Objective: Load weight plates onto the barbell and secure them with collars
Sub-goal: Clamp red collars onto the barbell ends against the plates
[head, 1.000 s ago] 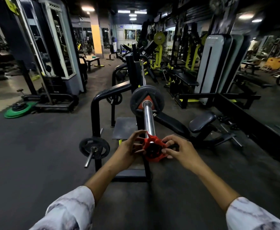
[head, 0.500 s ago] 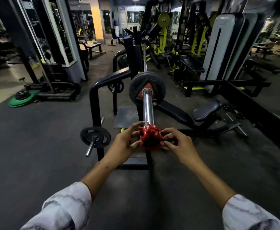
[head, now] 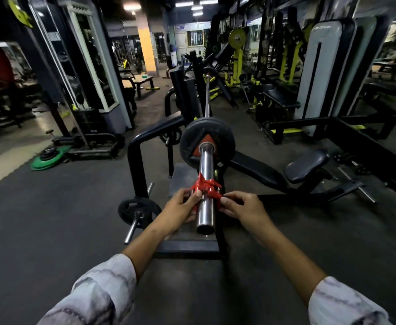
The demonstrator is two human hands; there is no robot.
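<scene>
A chrome barbell sleeve (head: 205, 170) points toward me from a bench rack. A black weight plate (head: 187, 143) with a red centre sits far up the sleeve. A red collar (head: 206, 186) is around the sleeve, partway along, well short of the plate. My left hand (head: 180, 208) grips the collar's left side and my right hand (head: 244, 208) grips its right side. The sleeve's open end (head: 205, 228) sticks out past both hands.
A small black plate (head: 138, 211) hangs on a storage peg of the black rack frame (head: 137, 165) at the left. A padded bench seat (head: 306, 165) stands to the right. Green plates (head: 50, 157) lie on the floor at the far left. Gym machines line the back.
The red collar went from the tip of the sleeve to partway along it, toward the plate. Both hands moved forward with it.
</scene>
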